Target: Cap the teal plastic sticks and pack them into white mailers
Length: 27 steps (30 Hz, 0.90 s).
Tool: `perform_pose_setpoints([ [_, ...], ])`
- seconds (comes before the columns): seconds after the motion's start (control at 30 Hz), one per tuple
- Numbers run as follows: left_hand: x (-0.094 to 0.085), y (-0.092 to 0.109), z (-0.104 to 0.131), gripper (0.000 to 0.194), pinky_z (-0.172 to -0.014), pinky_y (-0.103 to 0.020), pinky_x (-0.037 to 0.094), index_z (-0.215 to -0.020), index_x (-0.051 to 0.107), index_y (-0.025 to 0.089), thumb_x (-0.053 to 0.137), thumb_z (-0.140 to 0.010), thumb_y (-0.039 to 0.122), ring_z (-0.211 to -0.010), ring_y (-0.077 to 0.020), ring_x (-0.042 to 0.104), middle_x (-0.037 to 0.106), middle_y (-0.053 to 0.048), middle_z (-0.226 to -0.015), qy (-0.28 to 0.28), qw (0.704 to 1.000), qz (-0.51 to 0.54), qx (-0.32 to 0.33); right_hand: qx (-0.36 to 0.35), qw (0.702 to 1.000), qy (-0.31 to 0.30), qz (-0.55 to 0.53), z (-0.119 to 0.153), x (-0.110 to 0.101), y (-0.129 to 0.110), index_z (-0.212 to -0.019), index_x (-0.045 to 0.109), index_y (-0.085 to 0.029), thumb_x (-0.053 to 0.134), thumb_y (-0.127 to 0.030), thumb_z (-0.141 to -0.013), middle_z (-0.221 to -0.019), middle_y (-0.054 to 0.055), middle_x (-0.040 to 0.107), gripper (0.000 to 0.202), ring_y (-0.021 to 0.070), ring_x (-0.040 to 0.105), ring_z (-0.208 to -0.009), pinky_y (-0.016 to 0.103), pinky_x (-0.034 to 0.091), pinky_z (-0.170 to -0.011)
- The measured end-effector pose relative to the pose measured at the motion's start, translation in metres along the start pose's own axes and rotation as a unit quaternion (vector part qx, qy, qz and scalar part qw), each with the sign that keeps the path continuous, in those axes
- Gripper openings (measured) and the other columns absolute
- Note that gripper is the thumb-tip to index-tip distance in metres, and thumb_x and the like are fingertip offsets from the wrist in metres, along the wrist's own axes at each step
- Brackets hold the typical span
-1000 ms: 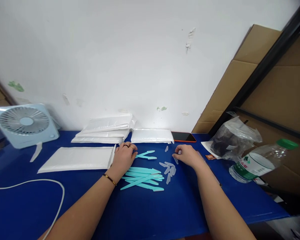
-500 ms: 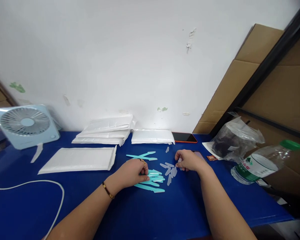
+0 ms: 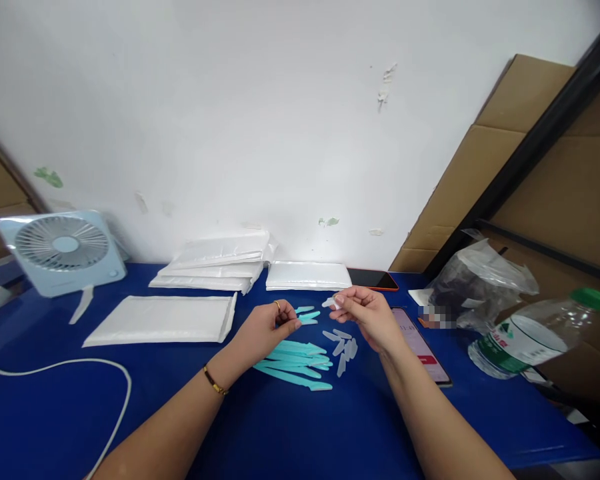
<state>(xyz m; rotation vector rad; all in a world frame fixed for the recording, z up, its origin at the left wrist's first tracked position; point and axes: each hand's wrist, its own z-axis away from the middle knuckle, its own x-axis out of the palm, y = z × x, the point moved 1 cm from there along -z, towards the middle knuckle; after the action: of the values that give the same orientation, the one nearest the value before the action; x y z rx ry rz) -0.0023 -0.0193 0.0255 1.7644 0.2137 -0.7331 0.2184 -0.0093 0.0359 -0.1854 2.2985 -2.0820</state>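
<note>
Several turquoise razor-like sticks (image 3: 293, 363) lie in a loose bunch on the blue table (image 3: 300, 427). Above that bunch, my left hand (image 3: 267, 330) is pinched near two or more turquoise sticks (image 3: 309, 318); whether its fingertips grip one is hidden. My right hand (image 3: 365, 313) pinches a small translucent cover (image 3: 329, 303) between thumb and fingers, its tip pointing left. Below and left of that hand, several more translucent covers (image 3: 341, 348) are scattered beside the turquoise bunch.
White padded envelopes (image 3: 160, 320) lie left and at the back near the wall. A blue fan (image 3: 65, 253) and white cable (image 3: 123, 407) are left. At right are a lit phone (image 3: 423, 350), a bagged cup (image 3: 467, 287) and a bottle (image 3: 525, 333); another phone (image 3: 375, 279) lies behind.
My right hand has moved up and left from the loose covers, with one now showing in its fingers. My left hand has risen off the turquoise bunch. The phone at right is more exposed.
</note>
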Motion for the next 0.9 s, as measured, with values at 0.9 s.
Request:
perform_pose_setpoints([
  [0.9,-0.001,-0.001,-0.001,0.026,-0.054,-0.022,0.038,-0.077,0.057,0.018,0.051,-0.078,0.043,-0.061,-0.0114,0.052,0.06,0.001,-0.068,-0.001,1.0,0.003,-0.003,0.028,0.998,-0.048,0.029,0.003,0.006,0.0,-0.074,0.065,-0.013,0.071,-0.04,-0.067,-0.063,0.003,0.065,0.029,0.0129,0.062,-0.051,0.021,0.048,-0.047],
])
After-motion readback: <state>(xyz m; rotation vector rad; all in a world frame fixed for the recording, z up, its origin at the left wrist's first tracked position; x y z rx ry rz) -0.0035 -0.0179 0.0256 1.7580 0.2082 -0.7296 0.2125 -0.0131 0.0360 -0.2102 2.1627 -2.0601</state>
